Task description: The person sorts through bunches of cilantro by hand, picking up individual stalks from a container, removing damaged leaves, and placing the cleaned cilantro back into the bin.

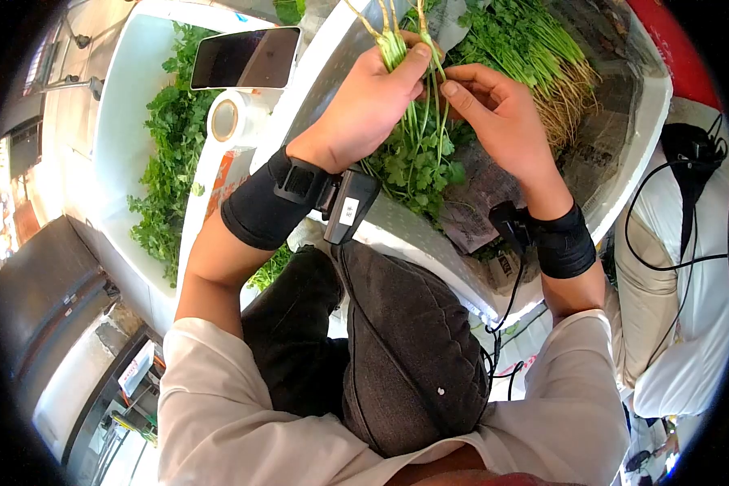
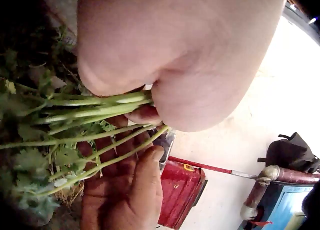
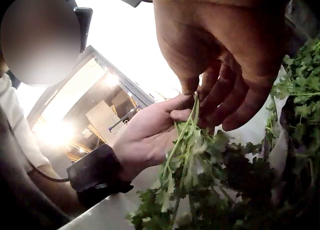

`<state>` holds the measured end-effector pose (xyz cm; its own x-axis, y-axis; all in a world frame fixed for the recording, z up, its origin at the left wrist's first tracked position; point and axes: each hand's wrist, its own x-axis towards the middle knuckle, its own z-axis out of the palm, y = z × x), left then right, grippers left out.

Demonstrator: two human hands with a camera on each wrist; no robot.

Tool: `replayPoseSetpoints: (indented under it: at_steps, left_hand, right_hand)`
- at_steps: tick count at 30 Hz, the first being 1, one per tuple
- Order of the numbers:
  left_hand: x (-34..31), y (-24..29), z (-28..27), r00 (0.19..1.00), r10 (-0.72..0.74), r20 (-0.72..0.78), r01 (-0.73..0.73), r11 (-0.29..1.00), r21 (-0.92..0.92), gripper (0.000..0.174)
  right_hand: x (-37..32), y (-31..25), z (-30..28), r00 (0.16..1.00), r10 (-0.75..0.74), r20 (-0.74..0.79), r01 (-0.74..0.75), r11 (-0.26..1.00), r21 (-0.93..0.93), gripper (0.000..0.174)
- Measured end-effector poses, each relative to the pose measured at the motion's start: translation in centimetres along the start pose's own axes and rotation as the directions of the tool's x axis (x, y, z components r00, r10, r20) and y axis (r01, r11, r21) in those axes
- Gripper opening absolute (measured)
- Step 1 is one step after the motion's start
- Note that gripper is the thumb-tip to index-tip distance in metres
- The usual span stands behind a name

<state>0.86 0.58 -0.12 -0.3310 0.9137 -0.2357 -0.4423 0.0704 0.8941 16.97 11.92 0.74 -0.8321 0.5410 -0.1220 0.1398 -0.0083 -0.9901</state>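
Over a white foam box [image 1: 429, 271], my left hand [image 1: 373, 101] grips a small bunch of cilantro [image 1: 421, 166] by its pale stem ends, roots up and leaves hanging down. My right hand [image 1: 506, 121] is close against it on the right, thumb and forefinger pinching a thin stem of the bunch. In the right wrist view the right thumb and fingers [image 3: 225, 85] meet at the stem tops, above the hanging leaves. The left wrist view shows the green stems [image 2: 95, 110] running out from under the left hand, with the right palm behind them.
A large pile of cilantro [image 1: 535, 57] with brown roots [image 1: 571, 101] lies in the box on dark sheeting. To the left, a second white box [image 1: 125, 121] holds more cilantro. A phone [image 1: 247, 58] and a white roll [image 1: 225, 121] rest between the boxes. Cables hang from both wrists.
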Motion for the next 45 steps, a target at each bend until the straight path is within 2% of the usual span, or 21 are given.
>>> replayPoseSetpoints:
  at_steps: [4, 5, 6, 10, 12, 14, 17, 20, 23, 25, 29, 31, 33, 34, 35, 36, 38, 40, 42, 43, 45]
  left_hand:
    - [-0.5, 0.7, 0.8, 1.0, -0.01, 0.023, 0.007, 0.993, 0.121, 0.026]
    - [-0.4, 0.6, 0.8, 0.999, -0.028, 0.021, 0.024, 0.985, 0.173, 0.028]
    - [-0.4, 0.5, 0.7, 0.999, -0.023, 0.022, 0.019, 0.985, 0.173, 0.028]
    - [-0.6, 0.5, 0.9, 0.995, 0.015, 0.097, -0.029, 0.989, 0.144, 0.032]
    - [-0.7, 0.6, 1.1, 0.997, -0.015, 0.082, 0.001, 0.986, 0.168, 0.035]
    - [-0.7, 0.7, 1.0, 0.992, -0.035, 0.123, 0.022, 0.994, 0.109, 0.04]
    - [-0.9, 1.0, 1.0, 0.992, -0.043, 0.122, 0.019, 0.982, 0.186, 0.041]
    - [-0.7, 0.6, 0.9, 0.986, -0.049, 0.157, 0.031, 0.993, 0.11, 0.041]
    - [-0.6, 0.6, 0.8, 0.985, -0.055, 0.163, 0.029, 0.987, 0.158, 0.039]
    - [-0.5, 0.6, 0.8, 0.989, 0.004, 0.15, -0.036, 0.977, 0.21, 0.036]
    - [-0.7, 0.9, 0.7, 0.994, 0.036, 0.101, -0.065, 0.951, 0.301, 0.033]
    - [-0.5, 0.6, 0.6, 0.996, 0.085, 0.027, -0.088, 0.891, 0.445, 0.03]
    - [-0.8, 0.8, 0.8, 0.997, 0.076, 0.016, -0.076, 0.91, 0.407, 0.029]
    - [-0.9, 0.9, 1.0, 0.998, 0.067, 0.005, -0.064, 0.927, 0.369, 0.028]
    - [-0.8, 0.8, 1.0, 0.998, 0.065, 0.008, -0.063, 0.929, 0.365, 0.028]
    - [-0.6, 0.8, 0.9, 0.993, 0.105, 0.057, -0.119, 0.92, 0.373, 0.027]
    - [-0.5, 0.9, 0.8, 0.984, 0.144, 0.105, -0.174, 0.909, 0.379, 0.027]
    - [-0.4, 1.3, 0.9, 0.963, 0.2, 0.182, -0.258, 0.878, 0.403, 0.027]
    - [-0.4, 1.2, 0.8, 0.963, 0.195, 0.188, -0.255, 0.885, 0.389, 0.027]
    - [-0.3, 1.2, 0.7, 0.962, 0.192, 0.193, -0.253, 0.89, 0.378, 0.028]
    - [-0.4, 0.8, 1.0, 0.966, 0.184, 0.179, -0.232, 0.924, 0.302, 0.028]
  right_hand:
    - [0.2, -0.1, -0.1, 1.0, 0.024, -0.008, -0.024, 0.999, 0.028, 0.023]
    - [0.2, 0.1, 0.0, 0.999, 0.032, -0.017, -0.031, 0.996, 0.088, 0.022]
    - [0.2, 0.2, 0.0, 0.999, 0.042, -0.024, -0.038, 0.988, 0.148, 0.021]
    - [0.2, -0.3, -0.2, 0.999, 0.029, -0.03, -0.026, 0.995, 0.096, 0.019]
    - [0.2, -0.5, -0.1, 0.999, 0.001, -0.035, 0.001, 0.998, 0.064, 0.019]
    - [0.0, -0.7, 0.3, 0.999, -0.007, -0.041, 0.012, 0.99, 0.138, 0.019]
    - [0.0, -0.8, 0.3, 0.999, -0.03, -0.039, 0.033, 0.996, 0.079, 0.018]
    - [0.0, -0.6, 0.2, 1.0, 0.001, -0.022, 0.002, 0.992, 0.126, 0.015]
    - [-0.1, -1.0, 0.2, 0.999, 0.024, -0.048, -0.019, 0.994, 0.104, 0.013]
    - [-0.1, -0.7, 0.3, 0.997, -0.036, -0.062, 0.039, 0.998, 0.051, 0.013]
    - [-0.1, -1.0, 0.0, 0.993, -0.086, -0.082, 0.085, 0.996, -0.018, 0.014]
    - [0.3, -0.8, -1.0, 0.988, -0.065, -0.14, 0.051, 0.994, -0.096, 0.018]
    - [0.8, -0.9, -2.5, 0.977, -0.08, -0.197, 0.045, 0.984, -0.174, 0.02]
    - [1.0, -1.0, -3.6, 0.963, -0.1, -0.251, 0.035, 0.968, -0.25, 0.021]
    - [0.9, -1.1, -4.9, 0.969, -0.069, -0.237, -0.011, 0.947, -0.322, 0.029]
    - [0.9, -1.0, -5.9, 0.969, -0.067, -0.24, -0.015, 0.946, -0.324, 0.029]
    - [1.2, -0.6, -7.7, 0.923, -0.069, -0.378, -0.149, 0.842, -0.518, 0.034]
    - [1.3, -0.1, -8.9, 0.9, -0.096, -0.426, -0.172, 0.819, -0.547, 0.04]
    - [1.2, -0.1, -9.7, 0.895, -0.024, -0.446, -0.328, 0.642, -0.693, 0.039]
    - [1.2, 0.1, -9.9, 0.895, -0.023, -0.446, -0.329, 0.641, -0.694, 0.039]
    - [1.0, 1.1, -10.2, 0.906, 0.109, -0.41, -0.412, 0.456, -0.789, 0.039]
